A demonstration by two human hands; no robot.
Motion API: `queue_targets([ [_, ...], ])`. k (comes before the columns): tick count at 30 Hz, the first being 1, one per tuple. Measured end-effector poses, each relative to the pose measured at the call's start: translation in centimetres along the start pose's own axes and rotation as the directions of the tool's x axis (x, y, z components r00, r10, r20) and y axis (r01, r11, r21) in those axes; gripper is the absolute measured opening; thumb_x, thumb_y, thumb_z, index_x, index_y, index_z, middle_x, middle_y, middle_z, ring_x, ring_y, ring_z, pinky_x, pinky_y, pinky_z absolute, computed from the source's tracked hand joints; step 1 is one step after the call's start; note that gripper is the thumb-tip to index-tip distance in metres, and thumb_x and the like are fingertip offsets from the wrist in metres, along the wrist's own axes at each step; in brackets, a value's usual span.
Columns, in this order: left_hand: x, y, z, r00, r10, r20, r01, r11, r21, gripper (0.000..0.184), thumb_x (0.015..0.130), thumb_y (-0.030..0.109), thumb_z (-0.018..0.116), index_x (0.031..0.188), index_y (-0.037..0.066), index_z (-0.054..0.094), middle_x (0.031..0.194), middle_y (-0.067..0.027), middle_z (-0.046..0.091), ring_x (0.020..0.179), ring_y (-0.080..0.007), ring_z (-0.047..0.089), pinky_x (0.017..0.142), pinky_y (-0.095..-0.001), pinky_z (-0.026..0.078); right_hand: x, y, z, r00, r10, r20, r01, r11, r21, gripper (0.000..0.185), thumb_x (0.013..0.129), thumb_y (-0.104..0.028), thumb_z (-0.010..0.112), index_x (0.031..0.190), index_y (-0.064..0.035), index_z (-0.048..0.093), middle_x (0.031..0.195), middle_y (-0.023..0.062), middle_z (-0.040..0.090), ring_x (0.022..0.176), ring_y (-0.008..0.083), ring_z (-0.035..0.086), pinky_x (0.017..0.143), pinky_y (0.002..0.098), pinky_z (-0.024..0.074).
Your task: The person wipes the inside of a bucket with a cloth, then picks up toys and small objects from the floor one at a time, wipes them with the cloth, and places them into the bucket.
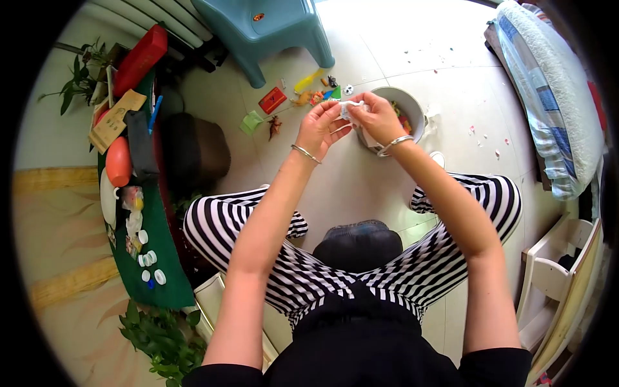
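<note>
My left hand and my right hand are close together in front of me, above the floor. Between their fingertips they pinch a small white crumpled piece, which may be paper or thin plastic; its kind is unclear. Just behind and below my right hand stands a round grey bin with colourful bits inside, partly hidden by that hand. Beyond my left hand, small toys lie on the floor, among them a yellow piece, a red box and a brown figure.
A blue plastic stool stands ahead. On the left, a green-topped table bears white lids and a red-orange object. A black seat is between my legs. Paper scraps dot the floor near the bed.
</note>
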State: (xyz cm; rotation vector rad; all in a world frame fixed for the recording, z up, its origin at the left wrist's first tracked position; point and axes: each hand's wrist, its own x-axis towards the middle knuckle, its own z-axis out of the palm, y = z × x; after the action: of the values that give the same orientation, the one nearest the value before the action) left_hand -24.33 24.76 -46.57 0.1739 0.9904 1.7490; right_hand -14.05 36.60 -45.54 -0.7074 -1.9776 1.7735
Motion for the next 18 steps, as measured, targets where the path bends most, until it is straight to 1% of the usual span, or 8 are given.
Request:
queue_targets([
  [2,-1.6,1.7,1.5,1.000,-0.013,0.016,0.014,0.999,-0.047,0.018,0.086,0.018,0.059,0.100,0.009,0.052,0.094,-0.0039,0.060,0.082,-0.0178,0.061,0.076,-0.0329,0.051,-1.7,-3.5,-0.9,0.999,0.018,0.028,-0.019,1.000,0.014,0.022,0.081,-0.020,0.060,0.089,0.0002,0.055,0.070,0.0060,0.060,0.061,0.0109,0.055,0.056,0.0250,0.0448],
  [4,-2.5,2.6,1.8,0.992,-0.049,0.117,0.062,0.992,-0.113,0.022,0.087,0.019,0.056,0.106,0.008,0.052,0.097,-0.0054,0.059,0.087,-0.0183,0.060,0.078,-0.0326,0.051,-3.7,-6.2,-1.3,0.989,-0.054,0.139,0.056,0.998,-0.012,0.018,0.085,-0.018,0.060,0.091,-0.0014,0.055,0.069,-0.0017,0.053,0.063,0.0041,0.048,0.055,0.0183,0.0402],
  [6,-3.1,2.9,2.0,0.984,-0.067,0.163,0.084,0.992,-0.096,0.026,0.089,0.018,0.053,0.112,0.007,0.051,0.099,-0.0063,0.059,0.089,-0.0182,0.059,0.080,-0.0317,0.050,-4.1,-6.5,-1.5,0.983,-0.153,0.100,0.163,0.981,-0.103,0.016,0.083,-0.017,0.061,0.088,-0.0035,0.055,0.067,-0.0013,0.049,0.059,0.0049,0.044,0.053,0.0197,0.0379],
  [8,-3.9,2.5,1.9,0.975,-0.107,0.194,0.117,0.992,-0.042,0.028,0.090,0.018,0.052,0.114,0.005,0.050,0.100,-0.0061,0.059,0.091,-0.0179,0.059,0.081,-0.0312,0.050,-4.3,-6.9,-1.9,0.956,-0.288,0.047,0.285,0.883,-0.373,0.016,0.080,-0.016,0.063,0.087,-0.0045,0.055,0.066,0.0014,0.049,0.057,0.0071,0.042,0.052,0.0220,0.0365],
  [10,-4.2,1.8,1.9,0.973,-0.121,0.195,0.135,0.989,-0.063,0.028,0.090,0.017,0.052,0.114,0.003,0.050,0.101,-0.0064,0.059,0.092,-0.0185,0.059,0.081,-0.0315,0.050,-4.1,-6.2,-1.9,0.966,-0.258,0.003,0.238,0.887,-0.396,0.017,0.077,-0.015,0.065,0.087,-0.0047,0.055,0.066,0.0034,0.048,0.056,0.0089,0.041,0.051,0.0241,0.0357],
  [13,-3.9,1.5,2.7,0.971,-0.048,0.233,0.083,0.986,-0.147,0.027,0.090,0.016,0.052,0.113,0.002,0.050,0.102,-0.0073,0.059,0.094,-0.0193,0.059,0.082,-0.0316,0.050,-4.3,-8.2,-1.7,0.910,-0.395,0.123,0.413,0.846,-0.337,0.014,0.078,-0.011,0.063,0.087,-0.0031,0.055,0.068,0.0045,0.051,0.057,0.0106,0.044,0.052,0.0246,0.0371],
  [16,-4.1,1.7,3.5,0.963,-0.042,0.266,0.082,0.987,-0.139,0.026,0.090,0.014,0.051,0.114,0.002,0.050,0.102,-0.0075,0.059,0.093,-0.0185,0.059,0.083,-0.0316,0.049,-3.4,-7.1,-2.3,0.950,-0.312,0.001,0.285,0.865,-0.413,0.013,0.078,-0.009,0.062,0.087,-0.0025,0.054,0.071,0.0053,0.052,0.059,0.0123,0.047,0.053,0.0254,0.0387],
  [18,-4.0,1.9,3.6,0.974,-0.057,0.219,0.086,0.988,-0.126,0.026,0.090,0.015,0.052,0.114,0.003,0.051,0.101,-0.0072,0.060,0.092,-0.0173,0.059,0.084,-0.0316,0.049,-3.7,-7.6,-2.5,0.932,-0.363,0.000,0.321,0.822,-0.470,0.013,0.077,-0.007,0.062,0.086,-0.0024,0.054,0.073,0.0061,0.053,0.058,0.0136,0.048,0.053,0.0259,0.0394],
])
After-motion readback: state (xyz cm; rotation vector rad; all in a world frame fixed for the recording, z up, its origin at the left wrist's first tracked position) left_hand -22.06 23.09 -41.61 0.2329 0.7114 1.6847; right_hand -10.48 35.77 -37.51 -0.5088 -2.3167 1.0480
